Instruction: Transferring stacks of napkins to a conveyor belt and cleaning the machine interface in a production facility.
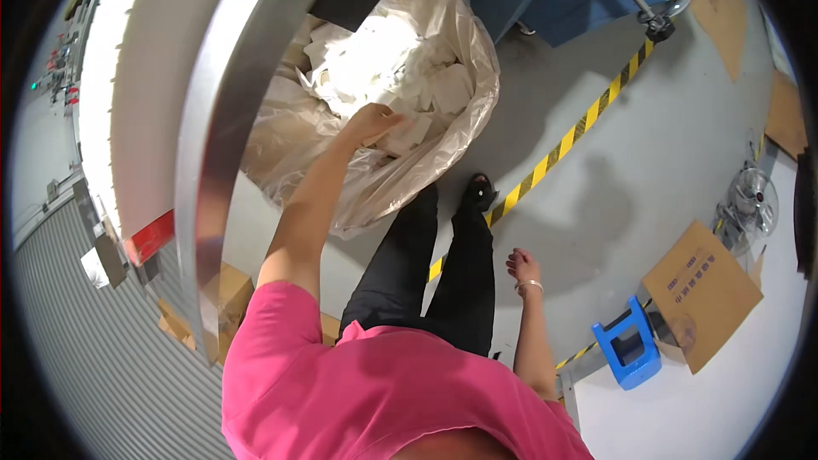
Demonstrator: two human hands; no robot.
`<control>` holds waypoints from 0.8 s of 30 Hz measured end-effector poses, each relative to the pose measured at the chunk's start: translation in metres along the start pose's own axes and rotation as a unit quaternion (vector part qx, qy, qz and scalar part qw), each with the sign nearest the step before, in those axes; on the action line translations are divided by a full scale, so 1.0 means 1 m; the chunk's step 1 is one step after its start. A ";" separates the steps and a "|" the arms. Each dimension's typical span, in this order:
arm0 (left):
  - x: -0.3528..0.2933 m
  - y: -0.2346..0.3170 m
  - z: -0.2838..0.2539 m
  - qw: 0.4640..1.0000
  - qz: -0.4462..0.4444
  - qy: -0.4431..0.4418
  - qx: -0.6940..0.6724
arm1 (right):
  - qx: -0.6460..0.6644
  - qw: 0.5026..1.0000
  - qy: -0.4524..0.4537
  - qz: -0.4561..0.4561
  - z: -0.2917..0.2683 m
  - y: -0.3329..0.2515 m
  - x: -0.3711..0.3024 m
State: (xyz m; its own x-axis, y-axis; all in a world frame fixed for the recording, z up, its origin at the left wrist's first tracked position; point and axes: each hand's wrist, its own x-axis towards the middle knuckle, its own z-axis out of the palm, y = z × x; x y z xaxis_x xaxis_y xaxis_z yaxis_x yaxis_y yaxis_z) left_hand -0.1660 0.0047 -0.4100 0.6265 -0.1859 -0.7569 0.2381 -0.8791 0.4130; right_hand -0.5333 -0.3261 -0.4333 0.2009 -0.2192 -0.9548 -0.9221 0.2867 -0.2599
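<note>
My left hand reaches over a large clear plastic bag that is filled with white paper-like scraps. Its fingers stretch out to the right, just above pale pieces near the bag's front side. The undersides of these fingers are hidden, and nothing plainly shows in them. My right hand hangs low at my right side, away from the bag. A light band circles that wrist. The fingers are loosely bent and apart, with nothing in them.
A curved metal machine edge rises at my left, beside the bag. Blue machine housing stands beyond it. Yellow-black tape crosses the grey floor. At the right are a blue stool, a cardboard box and a fan.
</note>
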 end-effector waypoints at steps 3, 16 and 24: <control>0.083 -0.069 0.047 0.990 -0.058 0.115 0.058 | 0.052 0.999 0.012 -0.013 -0.011 0.000 0.035; 0.317 -0.070 0.222 0.972 0.052 0.025 0.226 | 0.060 0.997 0.054 0.014 -0.005 0.088 0.163; 0.287 -0.018 0.177 0.987 0.046 -0.005 0.156 | 0.054 0.997 0.051 0.013 -0.007 0.102 0.157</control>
State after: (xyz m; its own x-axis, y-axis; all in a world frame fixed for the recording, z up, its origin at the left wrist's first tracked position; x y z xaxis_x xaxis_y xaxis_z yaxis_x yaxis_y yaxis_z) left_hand -0.1217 -0.1103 -0.7240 0.6272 -0.2747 -0.7288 -0.0603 -0.9501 0.3062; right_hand -0.5985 -0.3380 -0.6084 0.1379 -0.3029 -0.9430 -0.8841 0.3916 -0.2551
